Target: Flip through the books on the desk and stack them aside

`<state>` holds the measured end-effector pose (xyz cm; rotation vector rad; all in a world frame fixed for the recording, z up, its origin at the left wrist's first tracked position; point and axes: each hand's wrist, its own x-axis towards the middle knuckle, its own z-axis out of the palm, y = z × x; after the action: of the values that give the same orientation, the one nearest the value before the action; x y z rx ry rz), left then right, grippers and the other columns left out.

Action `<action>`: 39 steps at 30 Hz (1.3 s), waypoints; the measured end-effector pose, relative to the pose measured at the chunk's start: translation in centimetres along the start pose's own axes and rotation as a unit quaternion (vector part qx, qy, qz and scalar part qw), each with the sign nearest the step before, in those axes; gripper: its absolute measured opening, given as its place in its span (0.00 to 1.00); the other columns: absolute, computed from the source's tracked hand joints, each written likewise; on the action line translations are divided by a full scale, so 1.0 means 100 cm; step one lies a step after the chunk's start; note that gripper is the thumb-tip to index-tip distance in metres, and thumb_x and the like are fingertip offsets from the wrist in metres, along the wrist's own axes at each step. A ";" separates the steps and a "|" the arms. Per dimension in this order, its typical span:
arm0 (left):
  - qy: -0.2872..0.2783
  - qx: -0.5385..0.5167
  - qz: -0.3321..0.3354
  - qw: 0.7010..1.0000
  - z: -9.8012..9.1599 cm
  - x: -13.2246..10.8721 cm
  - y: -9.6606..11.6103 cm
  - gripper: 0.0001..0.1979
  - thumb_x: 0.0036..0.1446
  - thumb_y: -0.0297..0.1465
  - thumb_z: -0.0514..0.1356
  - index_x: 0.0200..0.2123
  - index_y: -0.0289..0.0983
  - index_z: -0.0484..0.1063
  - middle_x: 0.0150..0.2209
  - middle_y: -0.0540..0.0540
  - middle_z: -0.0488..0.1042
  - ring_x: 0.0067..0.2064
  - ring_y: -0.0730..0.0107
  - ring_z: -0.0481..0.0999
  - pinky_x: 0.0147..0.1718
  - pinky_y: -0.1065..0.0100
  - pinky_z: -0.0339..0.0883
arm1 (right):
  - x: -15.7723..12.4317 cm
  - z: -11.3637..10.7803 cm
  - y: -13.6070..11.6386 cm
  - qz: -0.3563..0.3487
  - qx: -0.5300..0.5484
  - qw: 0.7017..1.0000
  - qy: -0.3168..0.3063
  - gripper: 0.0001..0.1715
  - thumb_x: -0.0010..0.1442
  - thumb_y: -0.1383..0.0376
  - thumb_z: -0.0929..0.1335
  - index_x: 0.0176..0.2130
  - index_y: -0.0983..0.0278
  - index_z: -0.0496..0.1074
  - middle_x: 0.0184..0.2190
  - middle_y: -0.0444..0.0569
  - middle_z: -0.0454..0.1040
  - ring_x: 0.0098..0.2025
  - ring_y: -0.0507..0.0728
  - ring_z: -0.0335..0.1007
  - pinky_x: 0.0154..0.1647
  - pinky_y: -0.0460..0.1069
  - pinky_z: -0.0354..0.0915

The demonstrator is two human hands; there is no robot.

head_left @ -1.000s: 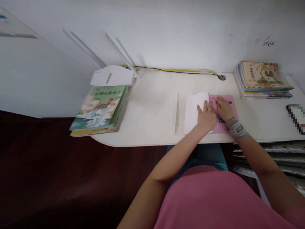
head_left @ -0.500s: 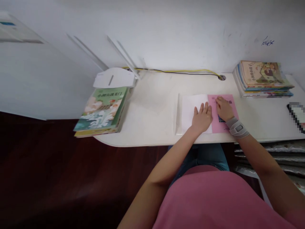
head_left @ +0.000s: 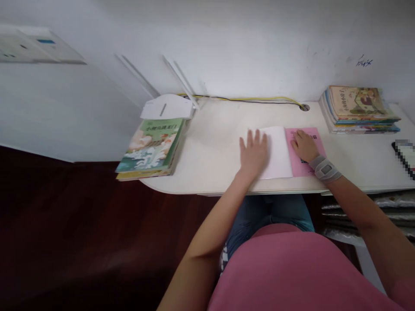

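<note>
An open book [head_left: 279, 155] lies on the table in front of me, a blank white page on its left and a pink page [head_left: 296, 168] with dark printing on its right. Over the outer left edge of the white page is my left hand [head_left: 254, 151], fingers spread and slightly blurred, holding nothing. My right hand [head_left: 304, 146], with a grey band [head_left: 325, 169] at the wrist, rests on the pink page. Its fingers are a little bent and lie on the paper, covering part of the print.
A stack of picture books [head_left: 151, 147] stands at the table's left end, before a white router [head_left: 167, 106] with antennas. Another book stack [head_left: 359, 108] is at the back right, with a phone [head_left: 405, 155] near the right edge. Cables [head_left: 243, 99] run along the wall.
My left hand has slid left from the book's middle to the white page's outer edge. The right hand stays on the pink page. The view has shifted slightly left.
</note>
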<state>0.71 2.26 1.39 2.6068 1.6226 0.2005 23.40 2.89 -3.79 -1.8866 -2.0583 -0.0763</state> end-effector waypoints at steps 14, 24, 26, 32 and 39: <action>-0.026 -0.264 -0.166 0.950 0.000 -0.051 -0.068 0.32 0.60 0.32 0.50 0.67 0.33 0.48 0.25 0.49 0.71 0.31 0.62 0.73 0.35 0.63 0.65 | -0.060 -0.005 -0.074 -0.021 -0.010 0.998 -0.056 0.44 0.66 0.46 0.56 0.63 0.80 0.57 0.66 0.72 0.53 0.69 0.69 0.48 0.66 0.66 0.47; 0.037 -0.459 -0.138 0.877 -0.008 -0.053 -0.062 0.31 0.56 0.31 0.55 0.63 0.34 0.56 0.20 0.56 0.68 0.25 0.71 0.70 0.33 0.66 0.66 | -0.051 -0.012 -0.067 -0.100 -0.012 0.992 -0.082 0.41 0.65 0.47 0.59 0.63 0.76 0.60 0.66 0.69 0.54 0.69 0.68 0.47 0.67 0.65 0.46; 0.073 -0.512 -0.117 0.848 -0.017 -0.055 -0.058 0.29 0.55 0.32 0.56 0.61 0.36 0.61 0.19 0.57 0.67 0.24 0.72 0.69 0.32 0.67 0.67 | -0.052 -0.020 -0.065 -0.131 0.009 0.987 -0.093 0.39 0.65 0.48 0.60 0.62 0.74 0.61 0.65 0.67 0.56 0.69 0.66 0.50 0.67 0.63 0.48; 0.191 -0.528 -0.041 0.827 -0.040 -0.079 -0.022 0.12 0.59 0.36 0.58 0.44 0.41 0.76 0.21 0.54 0.71 0.26 0.72 0.73 0.35 0.67 0.70 | -0.094 -0.036 -0.079 -0.127 0.170 0.976 -0.043 0.52 0.56 0.41 0.65 0.64 0.75 0.58 0.62 0.67 0.62 0.64 0.68 0.59 0.63 0.63 0.58; 0.100 -0.301 0.250 0.915 -0.027 -0.052 0.028 0.30 0.65 0.46 0.48 0.65 0.38 0.56 0.61 0.35 0.66 0.64 0.54 0.62 0.62 0.47 0.53 | -0.112 -0.042 -0.050 0.103 0.396 0.912 0.001 0.24 0.63 0.52 0.62 0.53 0.59 0.73 0.49 0.51 0.78 0.54 0.64 0.72 0.55 0.62 0.68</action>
<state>0.50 -3.67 4.00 2.4680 0.7058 0.8610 20.06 -9.56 -2.13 -1.5330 -1.5092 0.7001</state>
